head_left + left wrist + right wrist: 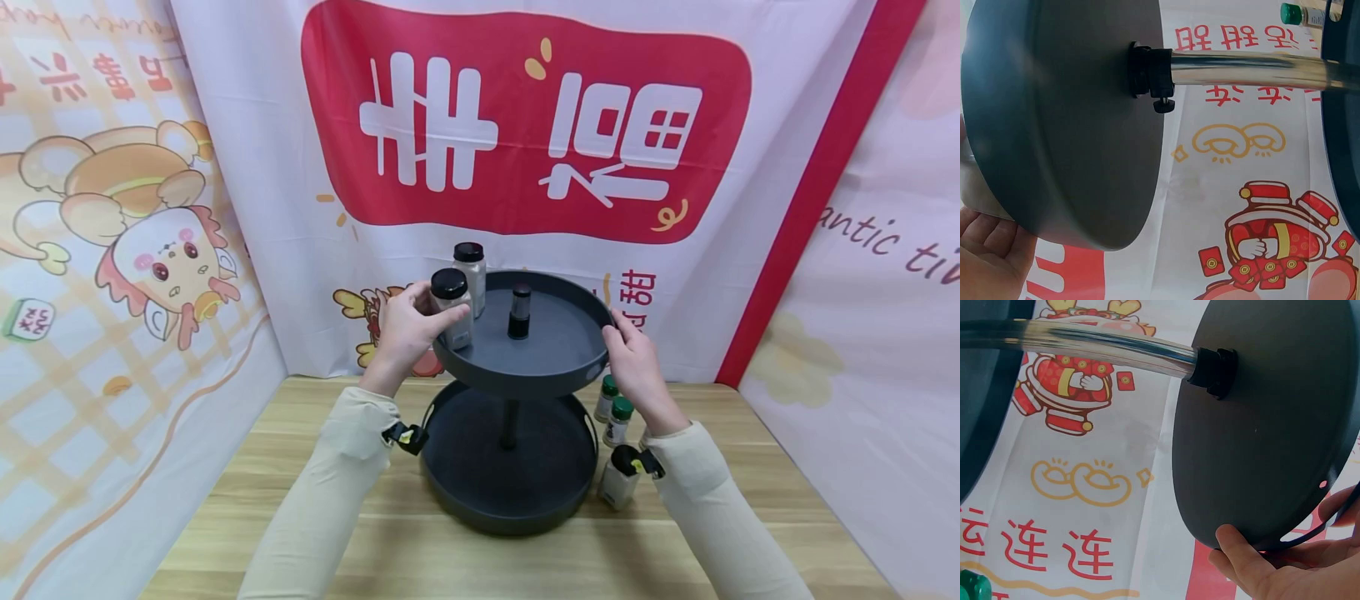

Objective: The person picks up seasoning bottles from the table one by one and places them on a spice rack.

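My left hand [411, 331] grips a clear jar with a black lid [450, 285], thumb across its front, at the left rim of the upper tray [517, 385] of a dark two-tier stand. A similar black-lidded jar [471, 277] stands upright in the tray just behind it. My right hand [639, 367] holds the tray's right rim, its fingers at the handle cutout in the right wrist view. At the tray's middle rises a short black-topped post [519, 312]. From below, the left wrist view shows the held jar [982, 195] beside the tray's outer wall.
The stand's wider lower tray [510, 521] sits on the wooden table [360, 542], joined by a metal pole [1241, 69]. Right of it stand two green-capped bottles [618, 423] and a black-lidded jar [618, 483] near my right wrist. Printed cloth [255, 150] hangs behind and at both sides.
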Demonstrator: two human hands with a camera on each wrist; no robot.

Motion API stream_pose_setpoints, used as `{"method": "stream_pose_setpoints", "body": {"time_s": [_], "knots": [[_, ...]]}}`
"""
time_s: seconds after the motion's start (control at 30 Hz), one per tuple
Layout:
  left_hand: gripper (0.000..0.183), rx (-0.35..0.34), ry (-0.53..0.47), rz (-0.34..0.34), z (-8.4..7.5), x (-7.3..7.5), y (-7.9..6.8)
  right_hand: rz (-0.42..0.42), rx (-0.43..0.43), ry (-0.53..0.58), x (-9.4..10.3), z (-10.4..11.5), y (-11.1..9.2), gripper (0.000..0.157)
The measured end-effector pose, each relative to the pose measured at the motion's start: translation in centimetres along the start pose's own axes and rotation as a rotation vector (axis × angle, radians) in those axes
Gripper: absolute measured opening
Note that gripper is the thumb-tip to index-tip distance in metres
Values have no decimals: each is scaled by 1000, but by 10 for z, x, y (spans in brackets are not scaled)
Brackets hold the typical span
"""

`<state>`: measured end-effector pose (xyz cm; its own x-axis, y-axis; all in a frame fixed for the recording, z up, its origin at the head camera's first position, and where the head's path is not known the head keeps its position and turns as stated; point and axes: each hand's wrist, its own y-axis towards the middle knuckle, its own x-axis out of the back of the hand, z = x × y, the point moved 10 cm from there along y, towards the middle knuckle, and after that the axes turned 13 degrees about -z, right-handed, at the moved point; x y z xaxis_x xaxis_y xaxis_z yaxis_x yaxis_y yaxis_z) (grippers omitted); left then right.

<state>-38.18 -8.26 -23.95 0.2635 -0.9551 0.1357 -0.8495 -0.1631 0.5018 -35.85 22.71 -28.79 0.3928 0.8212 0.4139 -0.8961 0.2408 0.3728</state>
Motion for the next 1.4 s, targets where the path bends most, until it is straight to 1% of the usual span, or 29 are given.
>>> {"method": "stream_pose_setpoints", "body": {"time_s": [0.07,0.3,0.37,0.6,0.83,1.03,1.27,1.4], "knots": [[42,-3,4,3,0,0,0,-6,8,-7,0,1,0,56],[39,-21,47,6,3,0,2,-14,-7,-2,0,-2,-1,55],[39,-24,54,7,4,-1,2,-21,3,-7,0,-1,-1,55],[40,-19,76,14,8,-1,3,-6,-8,-2,-1,-2,-2,56],[42,-16,49,32,6,-4,2,-14,-7,-2,0,0,-4,57],[46,-20,13,33,6,-5,3,-36,29,-17,2,5,-4,56],[54,12,-18,38,9,-6,3,-54,52,-29,3,8,-6,55],[58,30,-15,32,11,-5,4,-58,56,-34,2,8,-7,55]]}}
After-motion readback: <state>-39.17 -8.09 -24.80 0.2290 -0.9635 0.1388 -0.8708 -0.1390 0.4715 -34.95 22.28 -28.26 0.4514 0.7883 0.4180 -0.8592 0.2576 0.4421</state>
